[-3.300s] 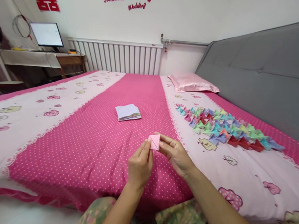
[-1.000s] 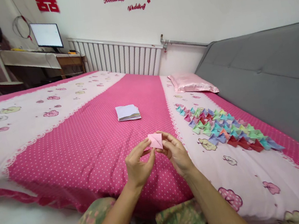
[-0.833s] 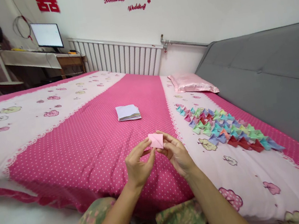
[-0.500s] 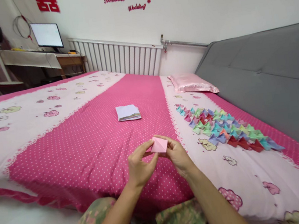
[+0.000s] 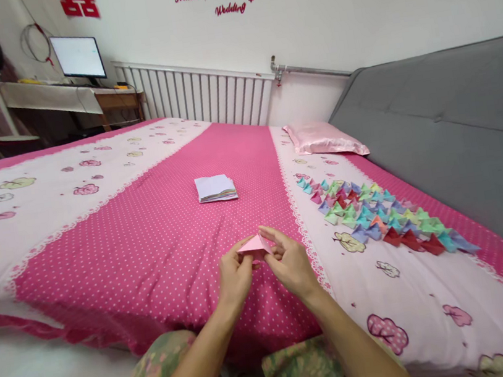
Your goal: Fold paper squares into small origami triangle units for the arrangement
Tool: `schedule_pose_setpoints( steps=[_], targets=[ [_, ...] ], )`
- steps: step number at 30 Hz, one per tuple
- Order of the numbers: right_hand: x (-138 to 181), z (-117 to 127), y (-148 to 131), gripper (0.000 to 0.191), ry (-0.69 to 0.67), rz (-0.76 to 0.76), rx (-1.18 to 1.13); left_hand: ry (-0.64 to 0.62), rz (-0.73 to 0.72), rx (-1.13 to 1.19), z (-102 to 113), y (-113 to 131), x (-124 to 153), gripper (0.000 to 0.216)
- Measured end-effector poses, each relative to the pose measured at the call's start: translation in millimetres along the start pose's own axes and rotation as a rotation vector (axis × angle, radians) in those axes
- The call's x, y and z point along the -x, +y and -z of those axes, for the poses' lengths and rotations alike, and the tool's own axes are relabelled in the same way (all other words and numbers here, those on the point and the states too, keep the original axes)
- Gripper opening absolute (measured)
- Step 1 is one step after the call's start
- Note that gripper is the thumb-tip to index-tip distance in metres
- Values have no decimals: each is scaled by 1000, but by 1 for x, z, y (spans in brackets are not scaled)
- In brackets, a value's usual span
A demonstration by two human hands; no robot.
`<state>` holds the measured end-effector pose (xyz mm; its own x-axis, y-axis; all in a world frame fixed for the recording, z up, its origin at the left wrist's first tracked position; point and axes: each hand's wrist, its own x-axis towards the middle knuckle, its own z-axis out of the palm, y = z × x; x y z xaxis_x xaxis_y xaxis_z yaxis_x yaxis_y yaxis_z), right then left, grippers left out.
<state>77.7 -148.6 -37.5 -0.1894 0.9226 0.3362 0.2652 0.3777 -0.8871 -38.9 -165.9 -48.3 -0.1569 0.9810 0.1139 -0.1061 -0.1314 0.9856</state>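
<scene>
A small folded pink paper [image 5: 255, 247] is held above the bed between both my hands, its shape now like a triangle with a raised fold. My left hand [image 5: 236, 273] pinches its left side between thumb and fingers. On the right side, my right hand [image 5: 291, 263] grips it, thumb at the lower edge and index finger at the top. Beyond the hands lies a stack of square paper sheets [image 5: 215, 188], white on top. To the right, several rows of folded paper boats [image 5: 376, 211] in many colours stand on the bedspread.
The bed has a pink dotted and white bedspread [image 5: 154, 227]. A pink pillow [image 5: 325, 139] lies by the grey headboard [image 5: 446, 105]. At the back are a white radiator [image 5: 200, 89] and a desk [image 5: 52, 99] with a monitor [image 5: 78, 57].
The pink paper has gone from a flat diamond facing me to a triangular, partly opened shape. Both hands have shifted their grip on it, the left one closing in around its side.
</scene>
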Motion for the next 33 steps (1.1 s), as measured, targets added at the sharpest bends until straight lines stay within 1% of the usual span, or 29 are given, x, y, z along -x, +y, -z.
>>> schedule_pose_setpoints(
  steps=[2,4,8,14,17,20,24,29,33],
  targets=[
    [1,1,-3,49,21,57,64,2,106,122,0,0,-3,35],
    [1,2,-7,44,30,106,73,10,181,220,1,2,-5,36],
    [0,3,-8,37,19,97,56,-5,253,329,3,7,-6,38],
    [-2,5,-5,38,2,135,155,-49,215,384,6,7,-7,37],
    [-2,5,-4,40,2,180,242,-83,214,482,7,8,-7,38],
    [-2,5,-3,41,-22,181,296,-108,229,584,8,13,-7,40],
    [0,7,-8,43,-70,162,266,-131,258,667,11,17,-7,42],
    [1,11,-15,50,-106,166,205,-181,258,744,14,19,-7,43],
    [1,11,-14,53,-124,173,243,-181,249,739,15,19,-7,37]
  ],
)
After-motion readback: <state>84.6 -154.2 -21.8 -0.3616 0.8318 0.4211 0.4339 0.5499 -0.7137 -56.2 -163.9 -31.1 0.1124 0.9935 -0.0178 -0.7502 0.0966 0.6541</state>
